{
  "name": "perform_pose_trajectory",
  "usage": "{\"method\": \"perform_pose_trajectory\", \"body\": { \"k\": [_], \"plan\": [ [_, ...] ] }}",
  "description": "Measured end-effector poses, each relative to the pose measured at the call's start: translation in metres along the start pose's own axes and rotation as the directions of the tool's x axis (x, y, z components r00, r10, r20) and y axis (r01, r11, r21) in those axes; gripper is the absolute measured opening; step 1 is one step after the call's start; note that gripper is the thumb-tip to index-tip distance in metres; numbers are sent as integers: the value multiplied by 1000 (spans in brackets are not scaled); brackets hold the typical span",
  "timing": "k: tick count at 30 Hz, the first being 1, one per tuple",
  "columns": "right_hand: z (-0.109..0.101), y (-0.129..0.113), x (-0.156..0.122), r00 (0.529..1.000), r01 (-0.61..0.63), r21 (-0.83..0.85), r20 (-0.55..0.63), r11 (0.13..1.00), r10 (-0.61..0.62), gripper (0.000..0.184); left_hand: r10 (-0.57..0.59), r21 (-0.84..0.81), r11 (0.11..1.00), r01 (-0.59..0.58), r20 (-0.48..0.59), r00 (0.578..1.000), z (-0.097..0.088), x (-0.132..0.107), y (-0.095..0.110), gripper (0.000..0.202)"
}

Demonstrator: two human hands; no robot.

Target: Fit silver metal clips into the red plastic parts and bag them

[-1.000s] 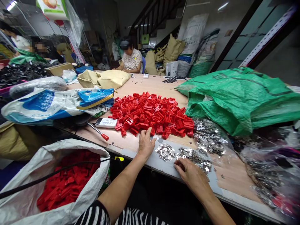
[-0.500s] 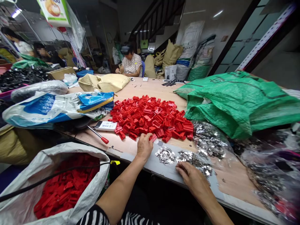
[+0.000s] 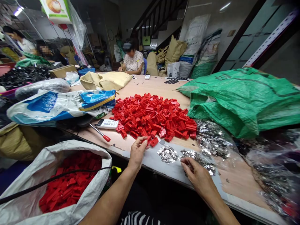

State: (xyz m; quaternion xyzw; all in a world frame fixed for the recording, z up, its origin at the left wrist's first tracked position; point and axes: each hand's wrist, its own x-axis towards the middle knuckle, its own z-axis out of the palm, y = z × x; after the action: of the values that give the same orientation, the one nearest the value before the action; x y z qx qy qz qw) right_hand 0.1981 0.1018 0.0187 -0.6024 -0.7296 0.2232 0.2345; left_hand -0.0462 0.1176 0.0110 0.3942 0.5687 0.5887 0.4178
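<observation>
My left hand (image 3: 137,152) is at the front edge of a heap of red plastic parts (image 3: 150,114), its thumb and fingers closed on one small red plastic part (image 3: 147,142). Another red part (image 3: 154,142) lies just right of those fingertips. My right hand (image 3: 196,172) is over the near side of a spread of small metal pieces (image 3: 198,157), fingertips pinched together; whatever is between them is too small to make out. A second little pile of metal pieces (image 3: 167,154) lies on the grey strip between my hands.
An open white sack (image 3: 14,187) of red parts stands at lower left. On the table lie a red-handled tool (image 3: 100,133), a white phone-like device (image 3: 107,124), a blue-and-white bag (image 3: 44,107) and a green sack (image 3: 234,100). A person (image 3: 134,61) sits across the table.
My left hand has drawn back slightly from the heap, with a red part showing at its fingertips. My right hand stays by the metal pieces. The view has shifted a little.
</observation>
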Motion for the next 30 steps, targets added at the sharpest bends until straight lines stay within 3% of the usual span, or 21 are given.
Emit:
{"method": "perform_pose_trajectory", "body": {
  "k": [2,4,6,8,11,16,18,20,22,24,27,30],
  "plan": [
    [-1,-2,0,1000,-2,47,-25,999,4,18,-150,-236,958,165,80,985,2,-8,8,23],
    [-2,-6,0,999,-19,96,-34,995,22,21,-326,-520,757,395,224,919,3,-16,17,13],
    [-3,-11,0,999,-20,153,-30,988,25,23,-411,-671,498,550,376,830,4,-24,24,8],
    [-4,-18,0,1000,9,212,-28,977,-3,26,-406,-692,394,605,460,790,5,-31,29,11],
    [-7,-30,1,997,77,276,-46,958,-67,28,-364,-667,367,648,538,760,5,-39,33,30],
    [-12,-50,1,989,146,347,-42,926,-140,23,-282,-574,460,677,628,725,3,-46,34,66],
    [-13,-54,-1,989,144,363,-37,921,-140,21,-244,-554,535,638,622,744,4,-48,34,64],
    [-14,-56,-3,990,140,363,-22,921,-142,20,-195,-541,654,529,555,809,6,-50,33,56],
    [-15,-57,-6,989,138,349,-5,927,-146,20,-108,-507,787,352,448,887,8,-53,32,47],
    [-17,-59,-9,989,141,321,3,936,-150,20,13,-419,896,147,356,934,9,-55,29,39],
    [-19,-65,-13,986,163,255,2,953,-169,19,196,-203,969,-142,280,940,8,-59,26,28],
    [-18,-72,-15,980,197,199,-3,960,-201,17,316,-32,947,-319,265,911,6,-63,26,25]
  ]
}}
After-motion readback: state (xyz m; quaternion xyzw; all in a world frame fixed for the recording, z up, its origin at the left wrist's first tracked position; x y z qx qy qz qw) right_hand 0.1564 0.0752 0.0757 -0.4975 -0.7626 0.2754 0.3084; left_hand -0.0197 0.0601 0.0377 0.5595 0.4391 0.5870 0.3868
